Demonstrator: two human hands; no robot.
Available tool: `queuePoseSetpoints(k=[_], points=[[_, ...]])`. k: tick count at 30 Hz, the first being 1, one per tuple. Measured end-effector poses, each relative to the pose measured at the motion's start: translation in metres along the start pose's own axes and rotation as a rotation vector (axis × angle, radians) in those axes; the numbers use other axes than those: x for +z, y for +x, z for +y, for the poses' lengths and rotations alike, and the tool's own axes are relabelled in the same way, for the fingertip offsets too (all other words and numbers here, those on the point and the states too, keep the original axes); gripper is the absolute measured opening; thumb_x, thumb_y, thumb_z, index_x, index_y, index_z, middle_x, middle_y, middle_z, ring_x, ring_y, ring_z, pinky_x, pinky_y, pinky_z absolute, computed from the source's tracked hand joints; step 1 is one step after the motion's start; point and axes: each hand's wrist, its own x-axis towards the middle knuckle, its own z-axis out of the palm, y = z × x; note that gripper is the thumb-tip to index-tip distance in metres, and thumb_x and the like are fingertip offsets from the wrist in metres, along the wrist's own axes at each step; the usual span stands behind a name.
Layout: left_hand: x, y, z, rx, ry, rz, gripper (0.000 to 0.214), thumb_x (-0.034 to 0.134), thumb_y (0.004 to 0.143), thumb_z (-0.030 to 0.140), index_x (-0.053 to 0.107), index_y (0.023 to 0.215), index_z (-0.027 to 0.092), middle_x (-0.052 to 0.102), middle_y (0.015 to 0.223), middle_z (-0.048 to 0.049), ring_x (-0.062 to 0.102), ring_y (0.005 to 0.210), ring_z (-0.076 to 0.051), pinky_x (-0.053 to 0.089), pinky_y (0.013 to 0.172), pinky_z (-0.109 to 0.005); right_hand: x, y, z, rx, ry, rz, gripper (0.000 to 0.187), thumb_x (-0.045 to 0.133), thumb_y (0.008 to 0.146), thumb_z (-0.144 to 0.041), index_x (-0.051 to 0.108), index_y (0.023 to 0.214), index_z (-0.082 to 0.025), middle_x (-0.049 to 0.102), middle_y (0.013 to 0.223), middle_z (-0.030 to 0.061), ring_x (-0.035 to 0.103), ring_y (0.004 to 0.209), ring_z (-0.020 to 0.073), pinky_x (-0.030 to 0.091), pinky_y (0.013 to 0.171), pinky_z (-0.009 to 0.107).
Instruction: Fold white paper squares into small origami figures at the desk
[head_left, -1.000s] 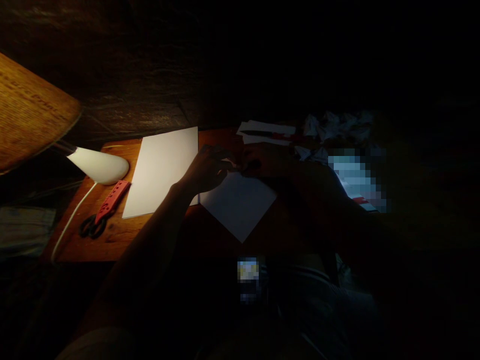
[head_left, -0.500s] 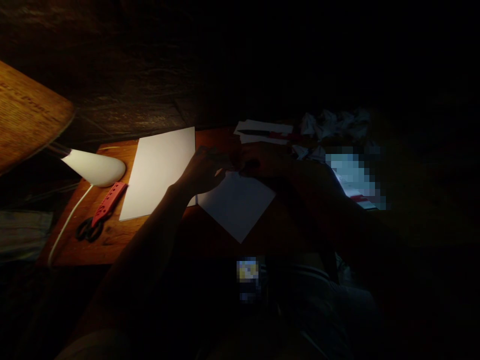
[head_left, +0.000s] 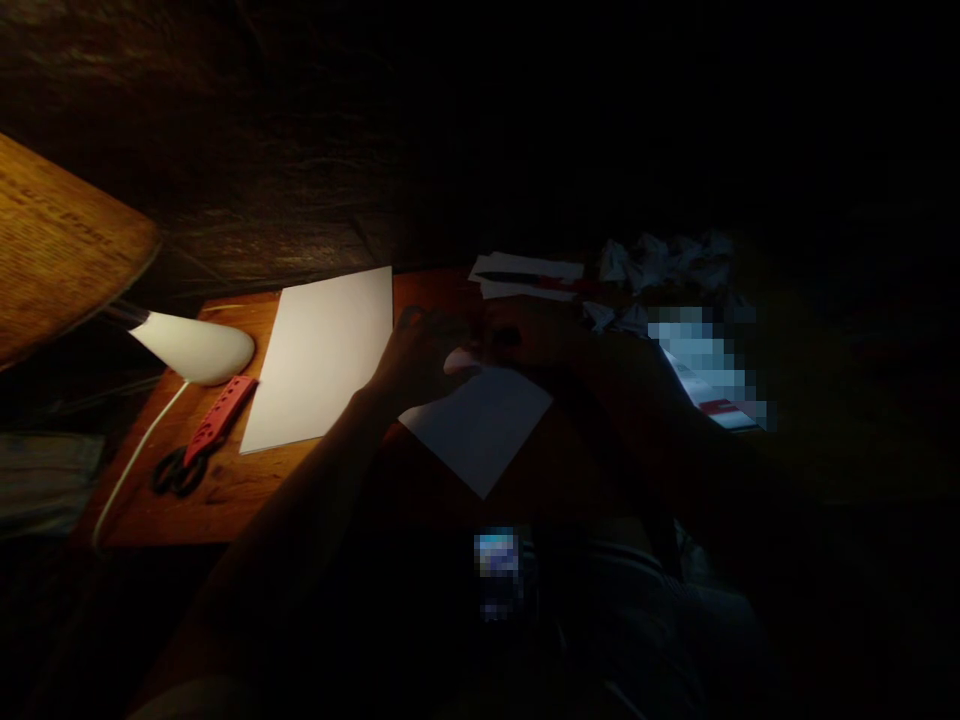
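Note:
A white sheet of paper (head_left: 484, 430) lies turned cornerwise on the wooden table, one corner pointing towards me. Both hands meet at its far end. My left hand (head_left: 427, 350) is closed on the paper there, its thumb lit pale along the upper edge. Across from it, my right hand (head_left: 529, 335) is in deep shadow, with bent fingers gripping the same far part. The hands and the dark hide that end, so I cannot make out its shape. Beside my left forearm lies a larger stack or sheet of white paper (head_left: 319, 360), flat and brightly lit.
A lamp with a white base (head_left: 199, 350) stands at the left; its cord runs off the table (head_left: 225, 510). Near it lie scissors with black handles (head_left: 180, 470) and a red, holed cover (head_left: 221, 415). Behind are a knife on paper strips (head_left: 536, 270), several folded paper pieces (head_left: 664, 260) and a lit screen (head_left: 705, 375).
The view has tilted slightly, so everything sits a little lower. My left thumb has shifted right along the paper's far edge. The sheet stays in place under both hands.

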Motion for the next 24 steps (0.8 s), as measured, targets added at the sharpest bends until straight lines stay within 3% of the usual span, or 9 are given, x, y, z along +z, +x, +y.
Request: queuePoseSetpoints(k=[3, 9, 13, 17, 20, 24], points=[[0.004, 0.001, -0.001, -0.021, -0.027, 0.043, 0.024, 0.072, 0.095, 0.045, 0.076, 0.107, 0.025, 0.080, 0.114, -0.0078, 0.069, 0.116, -0.033, 0.044, 0.109, -0.054, -0.001, -0.001, -0.002, 0.007, 0.017, -0.010, 0.018, 0.072, 0.098, -0.034, 0.079, 0.093, -0.018, 0.075, 0.108, 0.0086, 0.068, 0.098, 0.0214, 0.047, 0.088, 0.035], [0.008, 0.002, -0.003, -0.052, -0.080, 0.103, 0.019, 0.073, 0.096, 0.043, 0.077, 0.099, 0.025, 0.082, 0.108, -0.0056, 0.071, 0.113, -0.031, 0.042, 0.110, -0.053, -0.003, -0.001, -0.005, 0.037, 0.003, -0.005, 0.015, 0.075, 0.089, -0.023, 0.081, 0.102, -0.019, 0.080, 0.109, 0.0074, 0.072, 0.101, 0.0236, 0.048, 0.090, 0.035], [0.010, 0.003, -0.004, -0.039, -0.145, 0.100, 0.019, 0.070, 0.099, 0.042, 0.078, 0.099, 0.025, 0.083, 0.110, -0.0049, 0.073, 0.111, -0.029, 0.042, 0.110, -0.051, -0.003, -0.003, -0.011, 0.151, 0.019, 0.094, 0.022, 0.067, 0.087, -0.016, 0.081, 0.104, -0.019, 0.082, 0.104, 0.0055, 0.073, 0.094, 0.0217, 0.048, 0.086, 0.033], [0.013, 0.003, -0.005, -0.019, -0.207, 0.121, 0.014, 0.069, 0.097, 0.032, 0.081, 0.104, 0.028, 0.084, 0.115, -0.0032, 0.073, 0.114, -0.027, 0.042, 0.111, -0.051, 0.000, -0.006, -0.006, 0.159, -0.019, 0.178, 0.018, 0.074, 0.084, -0.023, 0.080, 0.101, -0.018, 0.081, 0.101, 0.0073, 0.072, 0.090, 0.0231, 0.047, 0.081, 0.032], [0.015, 0.004, -0.003, -0.035, -0.215, 0.120, 0.016, 0.066, 0.098, 0.030, 0.081, 0.102, 0.026, 0.084, 0.117, -0.0046, 0.074, 0.115, -0.028, 0.042, 0.111, -0.053, 0.003, -0.007, 0.000, 0.130, -0.044, 0.133, 0.019, 0.078, 0.082, -0.028, 0.080, 0.099, -0.020, 0.080, 0.105, 0.0068, 0.072, 0.096, 0.0247, 0.048, 0.085, 0.034], [0.015, 0.004, 0.001, -0.080, -0.212, 0.126, 0.018, 0.070, 0.097, 0.041, 0.080, 0.099, 0.025, 0.084, 0.115, -0.0063, 0.075, 0.113, -0.030, 0.042, 0.113, -0.056, 0.001, -0.006, 0.003, 0.098, -0.049, 0.071, 0.016, 0.081, 0.081, -0.027, 0.081, 0.096, -0.023, 0.080, 0.106, 0.0049, 0.071, 0.100, 0.0247, 0.048, 0.089, 0.035]])
